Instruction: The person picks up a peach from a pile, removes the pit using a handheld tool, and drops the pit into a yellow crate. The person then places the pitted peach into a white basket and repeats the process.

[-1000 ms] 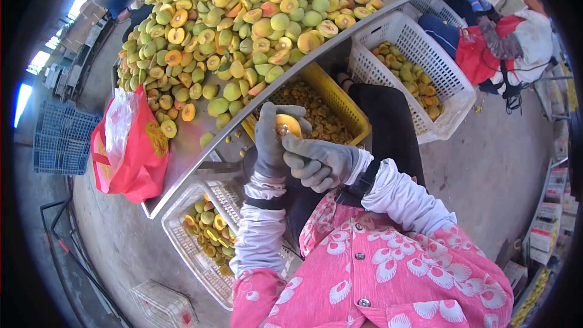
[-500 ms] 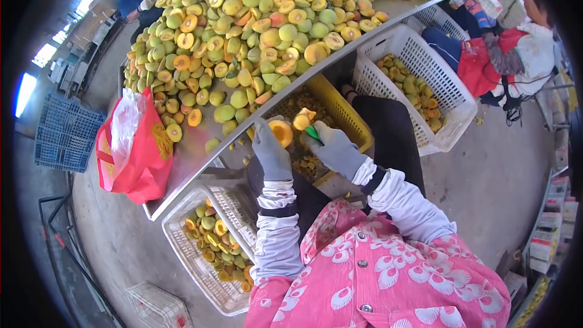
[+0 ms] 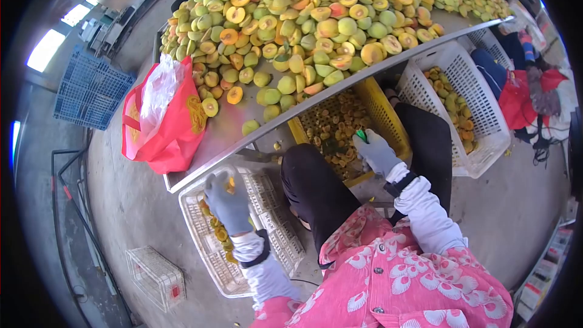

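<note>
My left hand, in a grey glove, is over the white crate at lower left. A peach half, orange inside, shows between its curled fingers. Inside that crate lie more peach halves, partly hidden by the hand. My right hand, gloved too, is closed round a small green-handled tool whose working end I cannot make out. It is above the right side of the yellow crate, which holds scraps of pits and flesh.
A metal table bears a big heap of halved peaches. On its left corner stands a red bag. Another white crate with peach halves is at right. Blue crates and a small white crate are on the floor.
My left hand has moved down and left from above the yellow crate to the left white crate. The cut-out piece at the tool's tip is gone. The view has shifted.
</note>
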`<state>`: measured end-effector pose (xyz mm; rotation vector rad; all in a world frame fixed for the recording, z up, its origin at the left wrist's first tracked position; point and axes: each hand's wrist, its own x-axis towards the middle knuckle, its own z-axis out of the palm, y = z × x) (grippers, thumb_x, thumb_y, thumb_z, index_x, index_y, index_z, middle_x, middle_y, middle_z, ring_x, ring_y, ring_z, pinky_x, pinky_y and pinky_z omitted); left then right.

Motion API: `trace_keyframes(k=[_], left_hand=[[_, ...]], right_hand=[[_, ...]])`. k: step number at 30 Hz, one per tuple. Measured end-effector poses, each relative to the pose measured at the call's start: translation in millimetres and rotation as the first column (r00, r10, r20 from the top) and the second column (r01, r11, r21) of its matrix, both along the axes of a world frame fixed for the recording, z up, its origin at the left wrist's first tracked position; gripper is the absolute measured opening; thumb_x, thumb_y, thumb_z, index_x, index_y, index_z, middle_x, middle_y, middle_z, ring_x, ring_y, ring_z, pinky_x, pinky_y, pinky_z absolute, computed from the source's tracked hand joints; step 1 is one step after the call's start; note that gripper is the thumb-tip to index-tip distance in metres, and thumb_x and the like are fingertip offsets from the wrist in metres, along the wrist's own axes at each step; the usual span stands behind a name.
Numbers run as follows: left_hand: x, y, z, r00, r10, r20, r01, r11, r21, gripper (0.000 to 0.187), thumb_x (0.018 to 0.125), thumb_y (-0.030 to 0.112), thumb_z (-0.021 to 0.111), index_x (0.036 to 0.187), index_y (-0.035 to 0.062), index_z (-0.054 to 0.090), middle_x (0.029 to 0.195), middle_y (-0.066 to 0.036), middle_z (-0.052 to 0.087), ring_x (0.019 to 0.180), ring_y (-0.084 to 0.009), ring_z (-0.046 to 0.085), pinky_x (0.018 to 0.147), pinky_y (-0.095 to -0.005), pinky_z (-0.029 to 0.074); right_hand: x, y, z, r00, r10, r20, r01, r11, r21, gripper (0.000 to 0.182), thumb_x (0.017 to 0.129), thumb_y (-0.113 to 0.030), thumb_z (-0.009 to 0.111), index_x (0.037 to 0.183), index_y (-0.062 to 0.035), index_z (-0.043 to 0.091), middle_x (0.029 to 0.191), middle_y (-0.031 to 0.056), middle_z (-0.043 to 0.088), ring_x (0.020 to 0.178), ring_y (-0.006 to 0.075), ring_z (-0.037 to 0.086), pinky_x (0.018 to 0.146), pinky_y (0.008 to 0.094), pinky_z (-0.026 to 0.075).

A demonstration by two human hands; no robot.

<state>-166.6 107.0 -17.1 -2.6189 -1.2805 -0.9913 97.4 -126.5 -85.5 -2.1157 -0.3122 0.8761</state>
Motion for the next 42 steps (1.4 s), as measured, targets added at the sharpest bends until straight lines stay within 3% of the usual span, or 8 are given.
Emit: trace_keyframes(k=[3,5,11,17,22,24,30,42], left_hand=[[42,53,24,0.983,-0.137,0.123,0.178,0.879,-0.442,0.032,0.088,0.026,0.066,0.109,0.0029,0.066,0.106,-0.025,0.065,0.098,-0.0422,0.062,0.087,-0.0449,0.05],[85,127,-8,0.961,-0.26,0.093,0.274,0.857,-0.436,0.037,0.091,0.03,0.061,0.116,0.0035,0.063,0.107,-0.027,0.065,0.098,-0.0445,0.062,0.087,-0.0461,0.05],[195,245,-74,0.838,-0.116,-0.533,-0.084,0.938,-0.337,0.045,0.083,0.033,0.065,0.12,0.0078,0.057,0.103,-0.025,0.068,0.098,-0.0423,0.065,0.084,-0.0495,0.051],[207,192,-48,0.928,-0.247,-0.28,0.053,0.828,-0.558,0.045,0.075,0.028,0.072,0.109,0.0018,0.057,0.093,-0.026,0.068,0.088,-0.0349,0.07,0.075,-0.0429,0.054],[171,59,15,0.557,-0.051,0.829,0.831,0.041,-0.555,0.03,0.093,0.013,0.06,0.12,0.0007,0.056,0.105,-0.009,0.062,0.092,-0.0188,0.064,0.082,-0.0308,0.055],[161,39,-7,0.546,-0.167,0.821,0.817,-0.112,-0.566,0.036,0.097,0.023,0.057,0.125,-0.0003,0.052,0.109,-0.011,0.061,0.096,-0.0207,0.063,0.089,-0.0313,0.053],[160,-81,50,0.462,0.505,0.73,0.874,-0.398,-0.278,0.046,0.102,0.038,0.049,0.123,-0.0031,0.053,0.116,-0.019,0.061,0.105,-0.0292,0.063,0.089,-0.0383,0.056],[147,-127,68,0.3,0.156,0.941,0.954,-0.032,-0.298,0.054,0.105,0.043,0.039,0.129,-0.0041,0.052,0.119,-0.017,0.061,0.1,-0.0231,0.064,0.088,-0.0356,0.055]], right_hand=[[12,-1,-22,0.871,-0.004,-0.491,0.183,0.931,0.316,0.035,0.095,-0.036,0.058,0.105,-0.0025,0.055,0.087,0.0272,0.066,0.077,0.0428,0.066,0.067,0.05,0.049],[12,-5,-58,0.889,0.284,0.359,-0.263,0.959,-0.107,0.037,0.096,-0.038,0.056,0.109,-0.0033,0.055,0.089,0.0246,0.067,0.083,0.0382,0.068,0.071,0.0454,0.05],[9,-20,-23,0.995,-0.102,0.012,0.102,0.994,-0.026,0.038,0.097,-0.038,0.054,0.109,-0.0025,0.057,0.095,0.0246,0.067,0.089,0.0398,0.067,0.076,0.0469,0.049],[-9,-19,-27,0.977,0.073,0.198,-0.095,0.99,0.101,0.037,0.097,-0.038,0.053,0.11,-0.0036,0.055,0.09,0.0228,0.067,0.084,0.0393,0.066,0.076,0.0465,0.049],[-40,14,93,0.938,0.179,-0.298,-0.102,0.961,0.257,0.033,0.099,-0.036,0.054,0.102,-0.0028,0.058,0.078,0.0216,0.066,0.073,0.0405,0.066,0.064,0.0427,0.05],[-48,23,109,0.954,0.191,-0.233,-0.109,0.94,0.323,0.033,0.099,-0.035,0.054,0.1,-0.0023,0.058,0.076,0.0216,0.065,0.071,0.0409,0.065,0.062,0.0422,0.05],[-62,20,104,0.954,0.061,0.294,-0.187,0.888,0.42,0.036,0.097,-0.038,0.057,0.097,-0.0013,0.059,0.074,0.0235,0.064,0.071,0.0429,0.064,0.061,0.0459,0.049],[-82,15,104,0.889,-0.092,0.45,-0.217,0.78,0.587,0.033,0.099,-0.031,0.057,0.103,0.0011,0.059,0.07,0.0162,0.063,0.061,0.0308,0.064,0.056,0.0397,0.049]])
